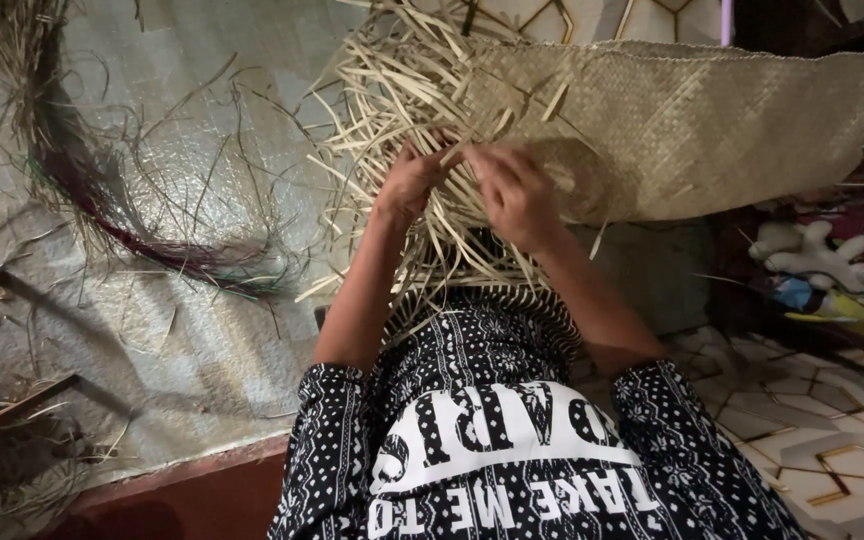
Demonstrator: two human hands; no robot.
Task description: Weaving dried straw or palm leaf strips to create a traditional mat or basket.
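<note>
The pale tan woven straw mat [692, 130] is extending from the centre of the scene toward the far right, its finished panel lying flat and its unfinished edge breaking into a fan of loose flat pale straw strips [392, 90] at centre-left. Judged by appearance, the mat is light, flexible and dry; the strips are thin and springy, likely to crease or split if bent sharply, so they are best taken near the woven edge, pinched flat between fingertips.

The left hand [407, 185] is working at the near side of the loose strips, fingers closed on one or more strips. The right hand [517, 190] is lying just beside it, fingers curled down onto the strips where they meet the woven edge; whether it is pinching a strip cannot be told. Both hands are touching the work directly.

A bundle of dark reddish and green dried fibres [102, 200] is lying well apart at left on the grey floor covering [202, 350].
</note>
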